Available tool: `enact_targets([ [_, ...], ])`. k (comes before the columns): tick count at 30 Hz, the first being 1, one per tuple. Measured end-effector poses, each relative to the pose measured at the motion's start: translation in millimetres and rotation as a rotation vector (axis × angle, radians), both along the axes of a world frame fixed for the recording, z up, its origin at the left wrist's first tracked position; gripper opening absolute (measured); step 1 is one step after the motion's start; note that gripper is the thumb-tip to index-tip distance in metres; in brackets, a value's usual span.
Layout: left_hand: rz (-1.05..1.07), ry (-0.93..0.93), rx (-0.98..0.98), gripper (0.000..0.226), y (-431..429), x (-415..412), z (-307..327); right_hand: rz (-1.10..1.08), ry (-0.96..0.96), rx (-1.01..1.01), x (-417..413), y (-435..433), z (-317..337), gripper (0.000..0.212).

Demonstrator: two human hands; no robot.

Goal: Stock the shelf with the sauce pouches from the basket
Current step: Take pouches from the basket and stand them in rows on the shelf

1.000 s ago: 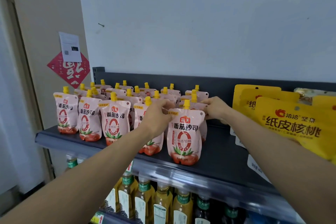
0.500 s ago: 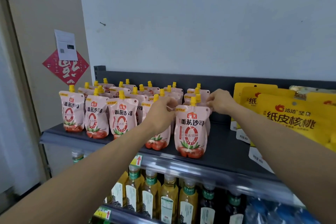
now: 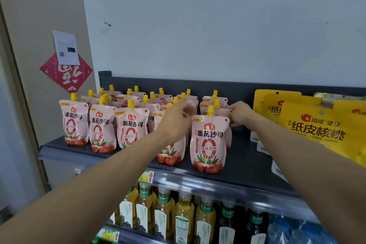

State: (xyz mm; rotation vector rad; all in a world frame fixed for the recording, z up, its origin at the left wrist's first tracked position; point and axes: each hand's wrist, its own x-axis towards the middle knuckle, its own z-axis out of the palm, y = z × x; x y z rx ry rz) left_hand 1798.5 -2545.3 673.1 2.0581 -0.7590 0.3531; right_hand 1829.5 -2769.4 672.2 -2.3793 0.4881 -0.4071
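Several pink tomato sauce pouches [image 3: 130, 125] with yellow caps stand in rows on the dark top shelf [image 3: 247, 162]. At the right end of the rows, one pouch [image 3: 208, 140] stands at the shelf front. My left hand [image 3: 178, 119] pinches at its upper left corner and my right hand [image 3: 240, 114] at its upper right corner. Whether the fingers grip this pouch or the one [image 3: 222, 110] close behind it is unclear. The basket is out of view.
Yellow walnut snack bags [image 3: 316, 125] lean at the right end of the shelf, with a bare gap between them and the pouches. Bottles of yellow and dark liquid [image 3: 184, 222] fill the shelf below. A white wall rises behind, and a beige wall [image 3: 39, 25] stands at the left.
My view has shifted slightly, so the shelf sits a little more to the right in the frame. Both hands stay at the top corners of the right-end pouches, barely moved.
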Motion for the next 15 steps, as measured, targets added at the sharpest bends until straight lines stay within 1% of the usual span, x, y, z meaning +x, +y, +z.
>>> enact_targets([
  [3,-0.011,0.013,-0.011,0.031,-7,3,2,-0.002,-0.039,0.103,-3,-6,3,0.022],
  [9,-0.031,0.032,-0.032,0.03,-21,11,0,0.057,-0.015,0.232,-6,-15,-1,0.022],
  [12,-0.016,0.026,-0.043,0.028,-25,14,-1,0.089,0.064,0.303,-7,-17,-3,0.025],
  [15,-0.015,0.017,-0.065,0.025,-26,15,-2,0.128,0.166,0.324,-7,-19,-9,0.028],
])
